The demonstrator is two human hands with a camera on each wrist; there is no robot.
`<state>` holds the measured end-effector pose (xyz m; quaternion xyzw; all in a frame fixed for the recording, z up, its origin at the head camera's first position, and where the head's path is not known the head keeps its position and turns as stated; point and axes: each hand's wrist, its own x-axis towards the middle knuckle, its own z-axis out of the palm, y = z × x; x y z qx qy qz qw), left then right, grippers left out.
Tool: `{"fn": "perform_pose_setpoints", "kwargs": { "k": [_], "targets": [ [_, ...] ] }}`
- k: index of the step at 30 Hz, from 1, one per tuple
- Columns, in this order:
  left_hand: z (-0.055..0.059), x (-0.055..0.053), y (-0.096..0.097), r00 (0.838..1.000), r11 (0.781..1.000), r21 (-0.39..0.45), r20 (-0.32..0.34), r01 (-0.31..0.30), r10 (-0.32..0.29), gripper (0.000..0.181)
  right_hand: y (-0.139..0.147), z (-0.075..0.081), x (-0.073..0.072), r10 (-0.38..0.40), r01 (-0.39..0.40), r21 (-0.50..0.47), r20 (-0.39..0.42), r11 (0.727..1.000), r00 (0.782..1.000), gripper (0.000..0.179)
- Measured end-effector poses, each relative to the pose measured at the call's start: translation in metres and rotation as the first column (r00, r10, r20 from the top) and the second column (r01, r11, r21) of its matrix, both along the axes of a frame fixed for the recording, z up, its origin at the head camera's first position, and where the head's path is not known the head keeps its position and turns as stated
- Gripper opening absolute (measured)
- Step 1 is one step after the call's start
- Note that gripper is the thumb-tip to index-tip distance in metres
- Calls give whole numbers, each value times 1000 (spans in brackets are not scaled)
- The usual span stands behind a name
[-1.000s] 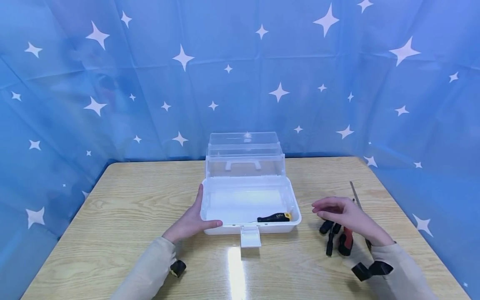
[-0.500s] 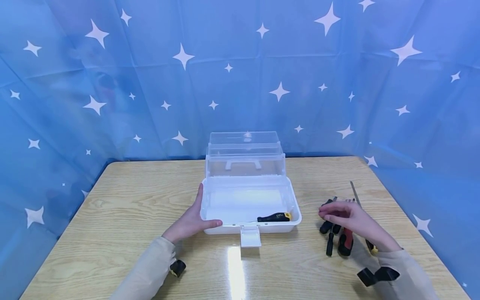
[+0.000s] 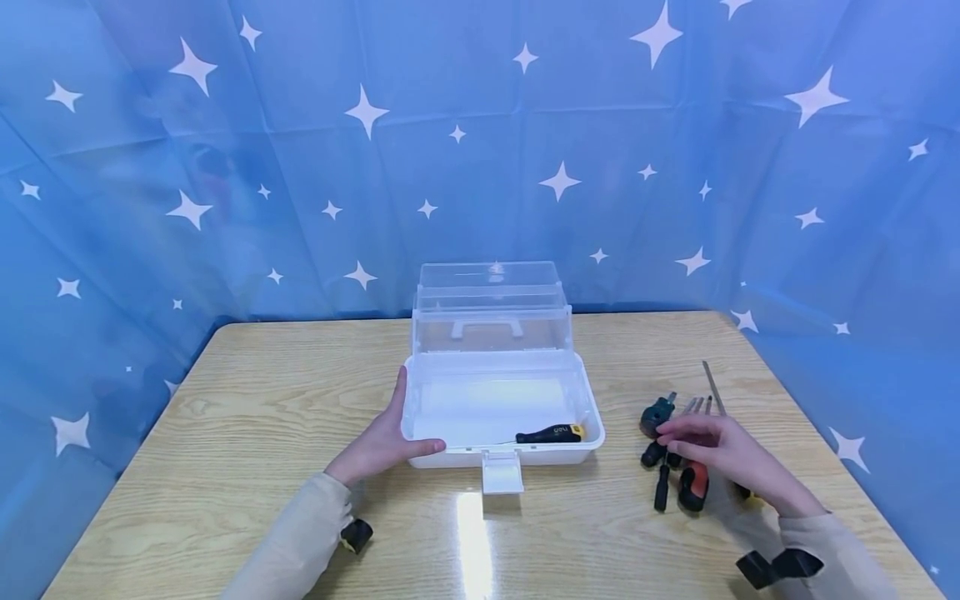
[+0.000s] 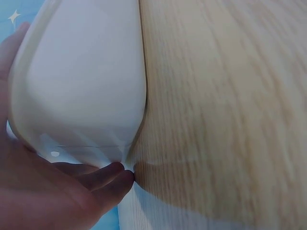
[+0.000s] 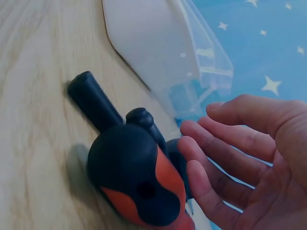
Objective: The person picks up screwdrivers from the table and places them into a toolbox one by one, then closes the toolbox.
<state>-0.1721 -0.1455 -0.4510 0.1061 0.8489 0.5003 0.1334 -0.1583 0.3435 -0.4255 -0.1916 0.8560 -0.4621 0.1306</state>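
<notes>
On the table stands a white toolbox (image 3: 577, 457) with its clear lid (image 3: 491, 287) raised. One black-and-yellow screwdriver (image 3: 551, 434) lies inside along the front wall. My left hand (image 3: 380, 442) grips the toolbox's left end, thumb and fingers spread around the corner; the left wrist view shows fingers (image 4: 108, 179) bent against its side. Over a cluster of screwdrivers at the right hovers my right hand (image 3: 731, 454), fingers loosely bent, holding nothing. Below it are a red-and-black screwdriver (image 5: 129, 167), a slim black-handled screwdriver (image 3: 662, 487) and a stubby dark green screwdriver (image 3: 657, 416).
A long metal shaft (image 3: 713, 386) points away behind the right hand, its handle partly covered. The wooden table (image 3: 285, 375) ends at a blue star-patterned curtain (image 3: 480, 167). The toolbox's front latch (image 3: 502, 473) hangs down.
My right hand has moved right and slightly toward me over the screwdrivers, uncovering the stubby green one. The left hand and toolbox have stayed in place.
</notes>
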Motion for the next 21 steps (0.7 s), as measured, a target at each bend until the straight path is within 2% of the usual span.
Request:
{"fn": "perform_pose_setpoints", "kwargs": {
  "k": [9,15,21],
  "targets": [
    [0,-1,-1,1000,1000,2,-1,8,-8,127,11,-1,4,-44,45,-5,9,999,999,34],
    [1,0,-1,1000,1000,-1,7,2,-2,127,15,-4,6,-54,54,-15,-14,998,998,33],
    [0,0,0,1000,1000,-4,4,4,-4,128,25,-3,14,-159,159,18,6,987,987,36]
  ]
}}
